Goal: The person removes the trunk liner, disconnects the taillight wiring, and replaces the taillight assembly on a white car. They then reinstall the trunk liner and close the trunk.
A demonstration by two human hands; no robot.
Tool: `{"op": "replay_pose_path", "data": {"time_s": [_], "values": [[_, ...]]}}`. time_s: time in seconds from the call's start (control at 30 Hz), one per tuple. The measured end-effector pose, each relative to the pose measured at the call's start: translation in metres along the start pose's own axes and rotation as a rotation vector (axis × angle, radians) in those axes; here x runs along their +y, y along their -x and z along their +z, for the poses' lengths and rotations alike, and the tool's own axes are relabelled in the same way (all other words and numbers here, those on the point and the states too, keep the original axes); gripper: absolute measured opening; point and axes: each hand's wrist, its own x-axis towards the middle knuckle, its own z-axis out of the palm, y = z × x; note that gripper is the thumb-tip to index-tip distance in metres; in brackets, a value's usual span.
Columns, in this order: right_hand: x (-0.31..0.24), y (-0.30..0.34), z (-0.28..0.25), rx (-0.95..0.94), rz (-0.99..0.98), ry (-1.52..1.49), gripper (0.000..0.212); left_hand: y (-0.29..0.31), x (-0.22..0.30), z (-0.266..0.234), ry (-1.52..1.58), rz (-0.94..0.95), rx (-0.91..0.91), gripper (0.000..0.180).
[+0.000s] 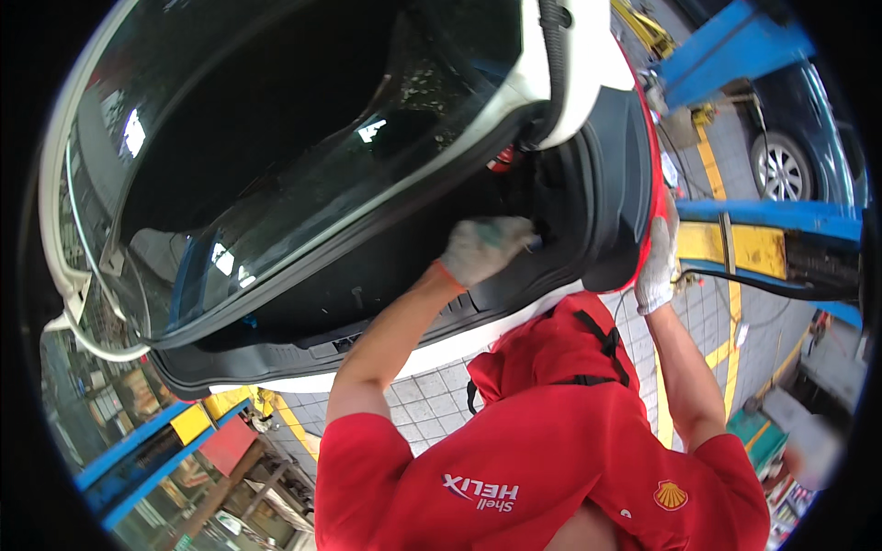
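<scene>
My left hand (pixel 487 250), in a whitish knit glove with green stains and an orange cuff, reaches into the open trunk (pixel 386 262) of a white car. Its fingers are curled beside the black side trim (pixel 562 197); a small pale bit shows at the fingertips, too small to name. My right hand (pixel 658 264), also gloved, rests outside the car against the red tail light (pixel 646 234). Its fingers lie stretched along the lamp's outer edge. A small red part (pixel 501 160) shows in the dark trunk corner, beyond the left hand.
The raised tailgate with its glass (pixel 276 174) spans the upper left. Blue lift arms (pixel 763 216) with yellow parts stand at the right, another lift arm (pixel 165 450) at the lower left. A dark car (pixel 808 138) is parked beyond. Red cloth with black straps (pixel 560 344) is before my body.
</scene>
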Motion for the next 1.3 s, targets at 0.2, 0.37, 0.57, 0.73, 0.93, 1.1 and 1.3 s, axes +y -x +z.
{"op": "replay_pose_path", "data": {"time_s": [0.2, 0.37, 0.57, 0.73, 0.93, 1.1, 1.3], "values": [[-0.032, 0.001, 0.021, 0.043, 0.058, 0.071, 0.066, 0.051, -0.18, 0.05, -0.514, -0.566, -0.249, 0.046], [-0.033, 0.004, 0.024, 0.095, 0.07, 0.128, 0.066, 0.075, -0.309, 0.114, -0.714, -0.608, -0.167, 0.045], [-0.034, 0.003, 0.023, 0.101, 0.189, -0.111, 0.069, 0.07, -0.392, 0.123, -0.57, -0.931, -0.63, 0.039], [-0.048, 0.016, 0.034, 0.128, 0.162, -0.057, 0.072, 0.072, -0.38, 0.123, -0.533, -0.952, -0.465, 0.036], [-0.049, 0.009, 0.03, 0.068, 0.153, 0.177, 0.075, 0.046, -0.297, 0.09, -0.387, -0.845, -0.01, 0.033], [-0.054, 0.002, 0.032, 0.079, 0.229, 0.021, 0.071, 0.008, -0.162, 0.056, -0.073, -0.732, 0.449, 0.031], [-0.055, -0.051, 0.025, 0.019, 0.374, -0.207, 0.066, -0.001, 0.017, 0.015, 0.93, -0.866, 0.647, 0.04]]}}
